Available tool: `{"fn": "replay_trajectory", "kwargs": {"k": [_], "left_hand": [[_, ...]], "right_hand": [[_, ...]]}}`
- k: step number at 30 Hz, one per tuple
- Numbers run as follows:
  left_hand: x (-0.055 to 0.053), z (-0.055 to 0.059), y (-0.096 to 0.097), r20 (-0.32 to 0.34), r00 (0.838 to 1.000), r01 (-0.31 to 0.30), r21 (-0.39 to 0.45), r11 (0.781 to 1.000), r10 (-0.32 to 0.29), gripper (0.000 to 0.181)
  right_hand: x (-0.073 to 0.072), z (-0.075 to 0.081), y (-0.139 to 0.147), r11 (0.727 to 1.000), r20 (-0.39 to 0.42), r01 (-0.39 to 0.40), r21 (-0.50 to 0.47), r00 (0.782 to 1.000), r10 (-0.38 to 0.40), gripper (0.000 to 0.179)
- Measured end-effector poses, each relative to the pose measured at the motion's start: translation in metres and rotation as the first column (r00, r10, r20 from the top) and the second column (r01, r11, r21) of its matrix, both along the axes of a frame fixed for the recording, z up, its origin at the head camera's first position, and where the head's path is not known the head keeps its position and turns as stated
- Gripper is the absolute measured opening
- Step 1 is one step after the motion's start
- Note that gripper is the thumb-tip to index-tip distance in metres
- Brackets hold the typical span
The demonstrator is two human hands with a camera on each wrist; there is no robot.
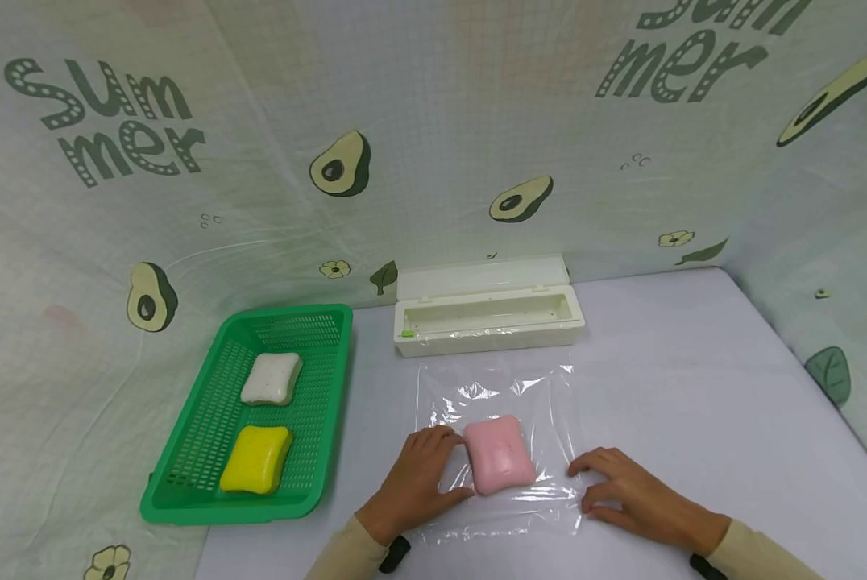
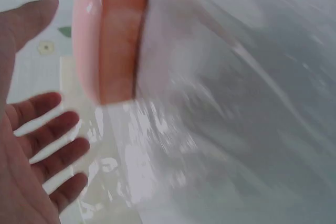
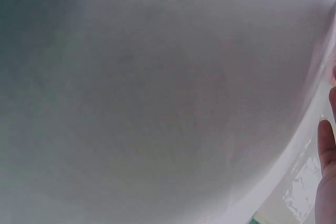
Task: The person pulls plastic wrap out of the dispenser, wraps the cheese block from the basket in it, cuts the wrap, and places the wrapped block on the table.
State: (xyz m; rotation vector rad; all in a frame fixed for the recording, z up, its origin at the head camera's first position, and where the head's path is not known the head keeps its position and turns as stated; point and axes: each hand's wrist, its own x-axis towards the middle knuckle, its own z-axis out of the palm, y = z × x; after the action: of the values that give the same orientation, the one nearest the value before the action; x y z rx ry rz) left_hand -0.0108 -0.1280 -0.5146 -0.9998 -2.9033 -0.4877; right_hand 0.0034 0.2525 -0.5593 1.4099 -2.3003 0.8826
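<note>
A pink bar of soap (image 1: 499, 455) with rounded corners lies on a sheet of clear cling film (image 1: 549, 419), which is spread flat on the table. My left hand (image 1: 419, 475) is at the soap's left side, over the film, thumb and fingers apart. In the left wrist view the fingers (image 2: 58, 153) are spread and nothing is between them and the thumb; the soap (image 2: 107, 40) stands beyond. At the film's right edge is my right hand (image 1: 629, 495), its fingers loosely bent with nothing visible in them. The right wrist view shows only part of that hand (image 3: 326, 161).
Behind the film stands a white cling film dispenser (image 1: 491, 337), lid raised, with a small green slider (image 1: 408, 333). On the left, a green basket (image 1: 335, 403) holds a white soap bar (image 1: 271, 379) and a yellow one (image 1: 256, 459). A patterned cloth (image 1: 433, 105) hangs behind.
</note>
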Motion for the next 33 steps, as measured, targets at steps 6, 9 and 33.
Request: {"fn": "replay_trajectory", "kwargs": {"k": [6, 9, 33], "left_hand": [[0.013, -0.001, -0.034, 0.063, 0.995, 0.081, -0.032, 0.996, -0.079, 0.055], [0.019, -0.005, -0.044, 0.106, 0.987, 0.126, -0.079, 0.989, -0.118, 0.061], [0.025, -0.023, -0.052, -0.194, 0.976, 0.116, 0.067, 0.991, -0.101, 0.022]], "right_hand": [[0.000, -0.001, 0.001, 1.000, -0.009, -0.003, -0.006, 1.000, 0.003, 0.014], [0.000, -0.001, 0.001, 1.000, -0.010, 0.002, -0.002, 1.000, -0.002, 0.012], [-0.004, 0.021, -0.001, 0.997, 0.288, 0.038, -0.074, 0.958, -0.015, 0.032]]}}
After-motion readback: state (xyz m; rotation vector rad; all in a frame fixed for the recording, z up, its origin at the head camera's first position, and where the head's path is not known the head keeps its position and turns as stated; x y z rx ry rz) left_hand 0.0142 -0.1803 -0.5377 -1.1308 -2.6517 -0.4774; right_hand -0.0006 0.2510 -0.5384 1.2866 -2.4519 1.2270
